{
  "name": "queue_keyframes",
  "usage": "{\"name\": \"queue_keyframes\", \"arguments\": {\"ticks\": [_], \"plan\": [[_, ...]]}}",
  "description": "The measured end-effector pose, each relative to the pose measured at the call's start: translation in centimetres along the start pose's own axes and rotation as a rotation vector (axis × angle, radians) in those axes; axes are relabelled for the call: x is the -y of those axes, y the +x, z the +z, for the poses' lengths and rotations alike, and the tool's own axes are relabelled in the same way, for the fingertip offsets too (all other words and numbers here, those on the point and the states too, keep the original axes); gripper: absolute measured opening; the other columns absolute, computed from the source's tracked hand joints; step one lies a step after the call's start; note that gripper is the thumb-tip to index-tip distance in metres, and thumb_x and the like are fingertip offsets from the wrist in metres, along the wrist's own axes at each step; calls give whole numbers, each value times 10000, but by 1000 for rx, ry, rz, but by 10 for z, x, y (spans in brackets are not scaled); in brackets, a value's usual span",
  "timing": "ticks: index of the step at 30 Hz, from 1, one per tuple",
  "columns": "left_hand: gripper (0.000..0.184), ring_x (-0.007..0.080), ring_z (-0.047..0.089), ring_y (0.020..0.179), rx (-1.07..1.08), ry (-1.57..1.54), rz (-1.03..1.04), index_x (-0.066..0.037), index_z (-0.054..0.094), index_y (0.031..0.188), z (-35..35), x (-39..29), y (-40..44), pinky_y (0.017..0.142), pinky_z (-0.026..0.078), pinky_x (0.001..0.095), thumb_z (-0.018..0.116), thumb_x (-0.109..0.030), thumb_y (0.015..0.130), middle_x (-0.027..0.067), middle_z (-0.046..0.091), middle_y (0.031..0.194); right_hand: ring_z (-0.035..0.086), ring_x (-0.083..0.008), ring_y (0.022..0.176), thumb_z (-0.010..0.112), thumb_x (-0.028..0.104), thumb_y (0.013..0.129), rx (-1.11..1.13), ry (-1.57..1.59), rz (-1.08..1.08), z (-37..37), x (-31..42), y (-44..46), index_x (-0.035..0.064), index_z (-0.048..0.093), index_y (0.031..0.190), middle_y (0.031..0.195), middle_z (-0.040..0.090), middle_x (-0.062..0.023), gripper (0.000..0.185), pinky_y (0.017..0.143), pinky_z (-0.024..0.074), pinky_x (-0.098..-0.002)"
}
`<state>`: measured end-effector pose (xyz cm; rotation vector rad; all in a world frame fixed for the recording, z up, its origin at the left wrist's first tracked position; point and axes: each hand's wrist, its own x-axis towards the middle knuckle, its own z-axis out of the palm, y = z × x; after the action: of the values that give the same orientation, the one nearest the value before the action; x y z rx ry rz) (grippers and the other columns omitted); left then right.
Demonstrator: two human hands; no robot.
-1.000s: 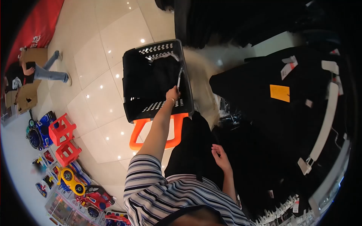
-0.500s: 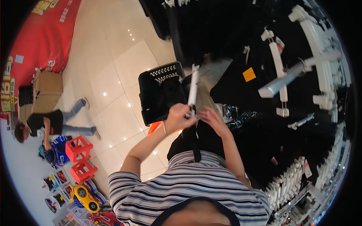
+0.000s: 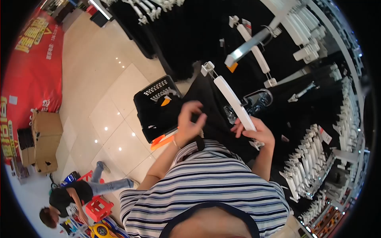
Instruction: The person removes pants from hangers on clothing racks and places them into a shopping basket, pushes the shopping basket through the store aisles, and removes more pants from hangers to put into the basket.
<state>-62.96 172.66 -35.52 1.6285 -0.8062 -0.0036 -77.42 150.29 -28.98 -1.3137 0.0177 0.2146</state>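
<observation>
Evidently, the hanger (image 3: 235, 102) is white and long.

Red banner (image 3: 49, 73), my left: yellow and white Chinese lettering, too blurred for me to read | red-and-white tag (image 3: 324, 135) by white hangers (image 3: 303, 164), my right: print too small | orange tag (image 3: 166, 101) in my basket (image 3: 171, 81): illegible

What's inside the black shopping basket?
The black shopping basket holds a heap of black fabric, with a yellow-orange tag on top. The fabric covers the basket's floor and anything lying beneath.
</observation>
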Motion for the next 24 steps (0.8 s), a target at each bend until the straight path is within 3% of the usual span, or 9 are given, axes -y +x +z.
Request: {"name": "queue_keyframes", "arguments": {"ticks": [2, 5, 8, 11, 13, 16, 18, 21, 24], "plan": [[590, 209, 482, 963, -43, 75, -55, 5, 409, 1168, -12, -14, 31, 869, 377, 327, 694, -40, 653, 120, 496, 1080, 607, -240, 853, 543, 28, 739, -30, 23, -5, 0, 26, -24, -57, 501, 1055, 731, 618, -110, 330, 854, 427, -349], [664, 260, 472, 1056, 0, 149, 260, -1, 413, 1204, -8, -41, 62, 925, 357, 356, 742, -145, 646, 149, 475, 1173, 606, -205, 706, 563, 100, 734, -210, 1, 9, 13, 62, -48, -66, 530, 1001, 634, 578, -86, 317, 702, 449, -286], [636, 310, 456, 1069, 322, -105, 484, -38, 473, 1145, 20, -73, 57, 884, 357, 402, 762, -254, 622, 160, 490, 1178, 543, -168, 578, 571, 116, 681, -341, 42, 89, 27, 78, -72, -86, 539, 969, 574, 518, -60, 354, 576, 415, -245], [686, 339, 415, 1108, 631, -237, 483, -39, 442, 1203, 57, -86, 35, 923, 327, 444, 730, -346, 661, 183, 404, 1262, 436, -131, 459, 603, 155, 605, -658, 57, 66, 46, 87, -101, -113, 540, 924, 524, 449, -53, 422, 482, 376, -239], [821, 375, 329, 1213, 827, -297, 477, -36, 328, 1309, 77, -90, 25, 997, 256, 503, 725, -366, 671, 220, 281, 1352, 409, -119, 427, 581, 252, 693, -732, -23, -102, 46, 93, -128, -124, 509, 951, 508, 431, -41, 462, 436, 361, -220], [866, 428, 236, 1267, 934, -454, 542, -101, 274, 1351, 100, -109, 19, 1027, 217, 503, 739, -332, 658, 255, 174, 1397, 366, -81, 381, 361, 529, 841, -797, -61, -261, 43, 101, -151, -129, 377, 1063, 493, 406, -18, 694, 378, 285, -160], [862, 460, 187, 1282, 927, -495, 661, -143, 274, 1355, 111, -122, 16, 1038, 203, 496, 747, -306, 653, 281, 135, 1402, 286, -74, 405, 351, 544, 840, -904, -39, -395, 50, 104, -142, -99, 390, 1063, 495, 354, 3, 682, 395, 205, -182], [874, 492, 130, 1287, 853, -598, 678, -192, 263, 1366, 125, -126, 4, 1049, 169, 501, 751, -253, 644, 291, 101, 1409, 274, -89, 475, 420, 500, 829, -916, 91, -655, 55, 81, -94, -81, 419, 1055, 529, 327, 11, 623, 465, 216, -208], [918, 420, 115, 1326, 884, -865, 332, -190, 233, 1380, 96, -124, 19, 1053, 159, 474, 749, -146, 621, 288, 77, 1422, 311, -123, 583, 432, 379, 863, -1005, 175, -814, 60, 71, -60, -43, 447, 1042, 597, 332, -7, 458, 585, 288, -249]]}}
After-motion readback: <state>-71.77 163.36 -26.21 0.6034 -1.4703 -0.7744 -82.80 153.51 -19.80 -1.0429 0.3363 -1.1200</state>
